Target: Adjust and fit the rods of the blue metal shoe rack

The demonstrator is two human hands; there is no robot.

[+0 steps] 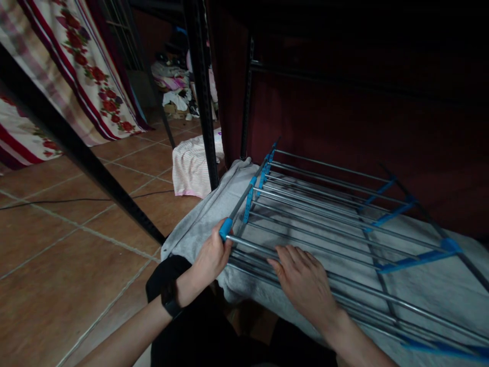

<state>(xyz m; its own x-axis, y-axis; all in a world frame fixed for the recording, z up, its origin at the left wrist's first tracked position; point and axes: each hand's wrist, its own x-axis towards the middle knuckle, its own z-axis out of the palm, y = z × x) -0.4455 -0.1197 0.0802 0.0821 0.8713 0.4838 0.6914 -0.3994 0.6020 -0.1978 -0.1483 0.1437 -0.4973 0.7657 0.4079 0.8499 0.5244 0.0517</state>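
A metal drying rack (pixel 313 209) with blue plastic joints lies across a grey cloth in front of me. My left hand (pixel 212 255) is closed round its near left corner, just under a blue corner piece (pixel 225 229). Over the front tube, a little to the right, my right hand (pixel 303 275) curls its fingers; the fingertips are partly hidden behind the tube. Blue slotted brackets (pixel 249 203) run along the rack's left side, and more blue pieces (pixel 416 257) hold the tubes at the right.
Grey cloth (pixel 244 178) covers the low surface under the rack. Black metal posts (pixel 202 97) stand at the left and behind. Beyond are a striped cloth (pixel 193 165), a cable (pixel 76 201) on the tiled floor (pixel 46 265), a floral curtain (pixel 87 66) and a heap of clothes (pixel 178 86).
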